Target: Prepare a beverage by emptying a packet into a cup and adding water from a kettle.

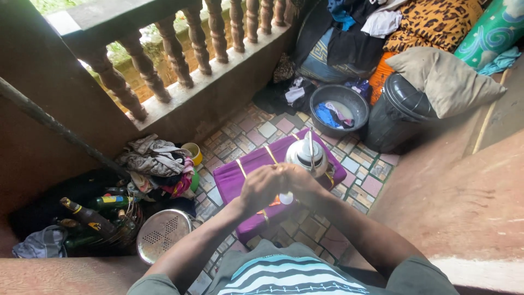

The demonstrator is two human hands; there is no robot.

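Gripping white piece, both hands

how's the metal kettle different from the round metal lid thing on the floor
The kettle stands upright on the purple case, just beyond the hands; the perforated lid lies flat on the tiled floor beside the bottles. The kettle is rounded and bulbous with a handle arching over its top; the lid is a shallow disc with patches of small holes. The left hand and right hand meet close to the kettle, while nothing touches the lid. Both are shiny silver metal.

grey shirt, white and teal stripes
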